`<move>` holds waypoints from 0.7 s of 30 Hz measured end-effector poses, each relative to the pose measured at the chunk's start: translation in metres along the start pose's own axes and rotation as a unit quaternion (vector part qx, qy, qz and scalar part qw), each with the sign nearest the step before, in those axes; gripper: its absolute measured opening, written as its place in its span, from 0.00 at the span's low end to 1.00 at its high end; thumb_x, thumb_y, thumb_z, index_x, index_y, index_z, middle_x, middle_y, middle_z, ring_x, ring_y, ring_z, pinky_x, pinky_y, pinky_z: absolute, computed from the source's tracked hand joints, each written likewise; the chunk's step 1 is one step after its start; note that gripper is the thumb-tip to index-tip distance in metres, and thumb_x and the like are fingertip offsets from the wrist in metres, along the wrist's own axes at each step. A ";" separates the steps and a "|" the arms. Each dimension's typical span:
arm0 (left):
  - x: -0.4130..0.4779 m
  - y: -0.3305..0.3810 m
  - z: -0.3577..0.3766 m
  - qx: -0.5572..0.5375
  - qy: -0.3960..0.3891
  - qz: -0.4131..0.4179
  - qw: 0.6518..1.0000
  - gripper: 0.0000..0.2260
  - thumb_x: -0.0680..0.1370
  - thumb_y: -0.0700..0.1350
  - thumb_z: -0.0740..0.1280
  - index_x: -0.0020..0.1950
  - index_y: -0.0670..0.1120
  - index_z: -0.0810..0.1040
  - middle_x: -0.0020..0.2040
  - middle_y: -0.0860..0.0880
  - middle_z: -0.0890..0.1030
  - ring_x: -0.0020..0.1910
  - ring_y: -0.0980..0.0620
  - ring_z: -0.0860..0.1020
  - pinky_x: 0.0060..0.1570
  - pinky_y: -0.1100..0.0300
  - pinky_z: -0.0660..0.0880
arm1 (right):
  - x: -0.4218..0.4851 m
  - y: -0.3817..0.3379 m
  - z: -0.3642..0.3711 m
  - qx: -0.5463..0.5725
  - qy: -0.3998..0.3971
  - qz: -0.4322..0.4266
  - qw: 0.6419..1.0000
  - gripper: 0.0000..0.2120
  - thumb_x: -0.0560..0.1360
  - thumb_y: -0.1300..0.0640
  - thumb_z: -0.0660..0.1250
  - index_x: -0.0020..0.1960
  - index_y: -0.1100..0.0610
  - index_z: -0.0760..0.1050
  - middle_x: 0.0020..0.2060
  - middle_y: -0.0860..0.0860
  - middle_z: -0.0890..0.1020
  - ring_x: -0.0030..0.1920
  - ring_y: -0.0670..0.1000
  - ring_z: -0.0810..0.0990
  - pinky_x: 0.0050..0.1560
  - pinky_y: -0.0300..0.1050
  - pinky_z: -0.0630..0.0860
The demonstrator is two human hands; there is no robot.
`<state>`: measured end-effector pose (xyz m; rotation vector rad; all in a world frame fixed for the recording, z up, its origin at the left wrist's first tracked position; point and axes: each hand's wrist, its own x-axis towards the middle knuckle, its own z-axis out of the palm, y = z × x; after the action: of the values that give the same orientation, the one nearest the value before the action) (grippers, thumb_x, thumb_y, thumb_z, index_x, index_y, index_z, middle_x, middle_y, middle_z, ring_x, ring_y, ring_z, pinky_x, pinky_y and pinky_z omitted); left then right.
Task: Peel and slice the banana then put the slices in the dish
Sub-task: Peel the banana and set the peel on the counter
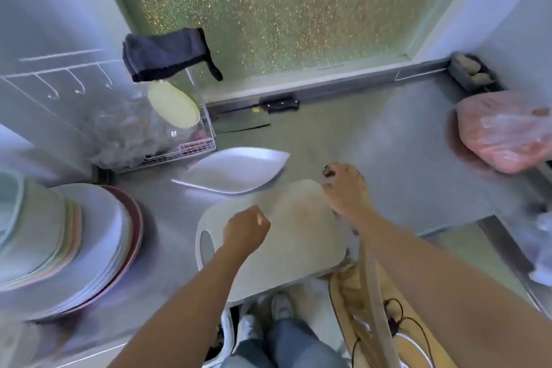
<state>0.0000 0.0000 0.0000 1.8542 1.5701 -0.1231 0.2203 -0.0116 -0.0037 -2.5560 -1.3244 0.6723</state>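
My right hand grips a ripe, dark-spotted banana at the right far corner of the white cutting board; only the banana's dark tip and a strip of peel show past the fingers. Over the board's left half, near its handle hole, my left hand is curled into a fist with nothing seen in it. A white leaf-shaped dish lies just behind the board, with nothing in it. A cleaver with a black handle rests against the back wall.
On the steel counter, a tall stack of plates stands at the left and a wire dish rack behind it. A pink plastic bag sits at the right. The board overhangs the counter's front edge.
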 end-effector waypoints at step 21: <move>0.019 -0.008 0.024 -0.227 -0.049 -0.077 0.970 0.14 0.81 0.50 0.56 0.52 0.43 0.75 0.43 0.43 0.81 0.43 0.42 0.79 0.48 0.52 0.76 | 0.027 -0.005 -0.009 0.483 -0.148 0.152 0.849 0.22 0.70 0.59 0.71 0.60 0.66 0.70 0.55 0.63 0.79 0.51 0.57 0.82 0.34 0.47 0.81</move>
<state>0.0065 0.0029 -0.0310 1.3528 1.5215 0.0710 0.2346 0.0142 -0.0019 -1.8287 -0.3852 1.3938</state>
